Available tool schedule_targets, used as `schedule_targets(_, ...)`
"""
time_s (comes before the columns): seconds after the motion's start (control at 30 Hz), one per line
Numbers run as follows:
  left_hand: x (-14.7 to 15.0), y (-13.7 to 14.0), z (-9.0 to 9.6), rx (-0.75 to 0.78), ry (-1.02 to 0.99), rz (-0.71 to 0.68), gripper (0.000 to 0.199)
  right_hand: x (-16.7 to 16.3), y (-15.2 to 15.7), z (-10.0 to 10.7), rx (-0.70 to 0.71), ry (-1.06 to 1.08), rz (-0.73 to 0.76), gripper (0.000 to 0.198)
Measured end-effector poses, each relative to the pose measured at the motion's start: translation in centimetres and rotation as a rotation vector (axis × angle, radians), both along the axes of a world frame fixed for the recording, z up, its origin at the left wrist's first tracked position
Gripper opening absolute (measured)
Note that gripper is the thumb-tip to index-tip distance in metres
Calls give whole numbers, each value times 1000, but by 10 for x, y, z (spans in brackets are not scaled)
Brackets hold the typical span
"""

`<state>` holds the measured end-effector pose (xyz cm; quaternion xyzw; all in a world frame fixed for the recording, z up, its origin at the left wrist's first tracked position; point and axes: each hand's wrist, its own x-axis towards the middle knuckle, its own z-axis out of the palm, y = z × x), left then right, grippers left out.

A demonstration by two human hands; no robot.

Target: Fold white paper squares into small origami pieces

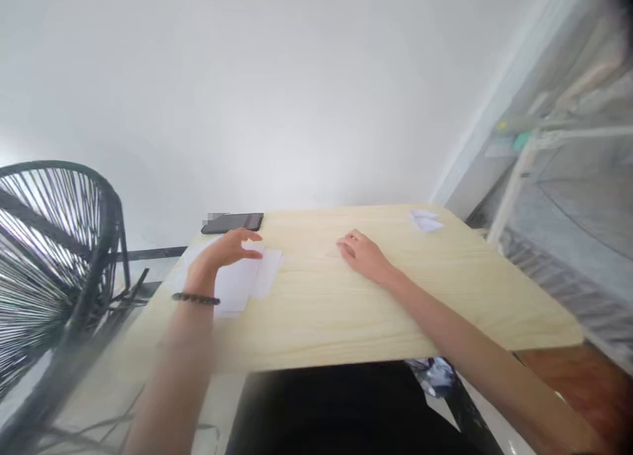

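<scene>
Desk (316, 330): pale wood grain, rounded corners. Dark chair (102, 244) with strung cords, off the desk's left edge. White sheets (231, 290), overlapping, on the left part of the desk, reaching toward its left edge; visible faces plain white, straight edges, a narrower sheet (267, 275) at their right side. Black phone-like slab (232, 224) flat at the far left corner, along the far edge. Left hand (230, 249) over the sheets, fingers and thumb spread apart, grasping nothing. Right hand (366, 257) at mid-desk, between left and right edges, fingers loosely curled; view is soft there, so cannot tell if the fingertips pinch anything. Folded white paper (426, 221), creased and pointed, near the far right corner. Dark beaded bracelet (196, 299), left wrist.
</scene>
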<state>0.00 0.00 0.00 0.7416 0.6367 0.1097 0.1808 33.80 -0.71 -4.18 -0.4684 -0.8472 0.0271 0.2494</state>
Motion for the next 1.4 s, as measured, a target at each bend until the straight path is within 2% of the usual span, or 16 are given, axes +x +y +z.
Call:
schedule_targets(0.13, -7, -5, 5, -160, 2, -26, 60, 3, 1, 1, -12, 1, -1, 25)
schedule_targets(0.27, -6, -4, 4, -208, -15, -16, 58, 4, 1, 1, -14, 1, 4, 24)
schedule_targets(0.53, -5, -1, -1, -32, -87, 11, 31, 5, 3, 0, -29, -4, 7, 25)
schedule_targets(0.83, -6, -2, -1, 43, -59, 118, 37, 4, 3, 0, -33, 1, 6, 25)
schedule_targets(1.17, -3, 0, 0, 111, -25, 16, 29, 5, 3, 0, -33, 4, 8, 25)
schedule_targets(1.4, 2, -2, 1, 235, 44, -30, 30, 5, 3, 0, -41, 7, 10, 25)
